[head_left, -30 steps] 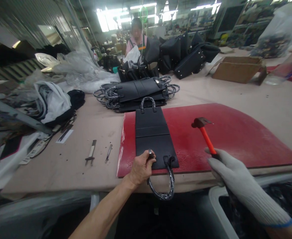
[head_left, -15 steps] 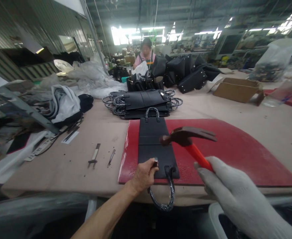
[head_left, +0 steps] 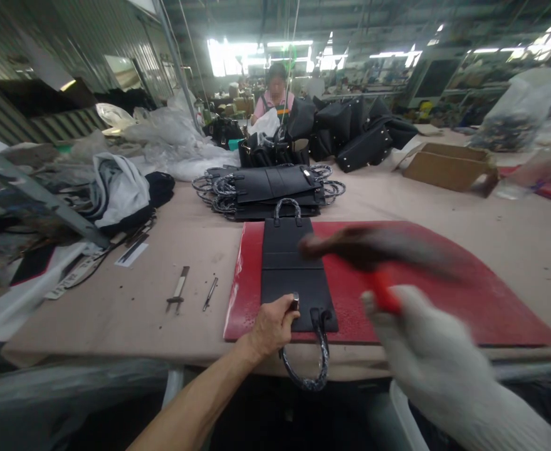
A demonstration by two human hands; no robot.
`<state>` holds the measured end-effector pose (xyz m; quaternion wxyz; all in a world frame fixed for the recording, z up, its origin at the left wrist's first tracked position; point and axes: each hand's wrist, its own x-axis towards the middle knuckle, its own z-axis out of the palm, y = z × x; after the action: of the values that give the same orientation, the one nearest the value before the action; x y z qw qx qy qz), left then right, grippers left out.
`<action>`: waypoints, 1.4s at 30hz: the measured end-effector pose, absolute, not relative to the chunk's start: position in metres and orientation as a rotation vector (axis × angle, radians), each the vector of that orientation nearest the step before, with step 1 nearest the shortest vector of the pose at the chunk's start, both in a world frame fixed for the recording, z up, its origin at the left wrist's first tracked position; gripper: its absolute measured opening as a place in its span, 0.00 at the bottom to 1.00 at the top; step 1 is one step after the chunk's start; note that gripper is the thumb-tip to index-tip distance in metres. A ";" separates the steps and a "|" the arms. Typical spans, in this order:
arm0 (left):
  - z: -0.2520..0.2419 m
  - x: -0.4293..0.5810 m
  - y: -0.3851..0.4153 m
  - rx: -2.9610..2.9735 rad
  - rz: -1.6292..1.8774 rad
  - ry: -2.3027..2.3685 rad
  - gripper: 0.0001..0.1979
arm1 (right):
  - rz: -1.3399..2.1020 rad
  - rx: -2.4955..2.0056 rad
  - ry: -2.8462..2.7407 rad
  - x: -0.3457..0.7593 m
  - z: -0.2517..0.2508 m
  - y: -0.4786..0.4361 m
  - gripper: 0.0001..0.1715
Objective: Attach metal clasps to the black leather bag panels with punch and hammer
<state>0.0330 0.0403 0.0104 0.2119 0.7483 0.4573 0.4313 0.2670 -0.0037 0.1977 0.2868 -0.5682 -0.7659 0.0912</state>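
Note:
A black bag panel (head_left: 287,285) with a handle at each end lies on the red mat (head_left: 373,294). My bare left hand (head_left: 272,322) is closed around a short metal punch (head_left: 295,300), whose top end sticks out of my fingers above the panel's near part. The punch's lower end is hidden by my hand. In a white glove, my right hand (head_left: 416,332) grips the orange handle of a claw hammer (head_left: 364,247). The hammer's head is smeared by motion and held up over the mat, to the right of the punch. The near handle (head_left: 325,363) hangs over the table edge.
Behind the mat, similar panels (head_left: 275,185) are stacked with wrapped handles. Two slim tools, one a metal fork-like tool (head_left: 178,291), lie at left. A cardboard box (head_left: 449,168) stands at right. Black bags (head_left: 336,128) and a person (head_left: 275,94) are farther back.
The hammer has become strongly blurred, its claw end swinging a little lower and to the right. My left hand stays on the punch, and the view has shifted slightly.

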 end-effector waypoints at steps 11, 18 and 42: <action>0.012 0.031 0.040 2.105 1.180 1.242 0.07 | 0.095 -1.721 -2.451 0.273 0.176 0.005 0.14; 0.016 0.031 0.039 2.069 1.218 1.225 0.06 | -0.111 -2.241 -2.264 0.319 0.124 0.027 0.17; 0.026 0.025 0.028 1.962 1.329 1.346 0.07 | 0.297 -1.441 -2.201 0.239 0.044 0.035 0.29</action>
<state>0.0245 0.0284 0.0255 0.2068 0.7044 0.4832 0.4770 0.2394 0.0348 0.0438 0.2446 -0.5279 -0.8060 0.1088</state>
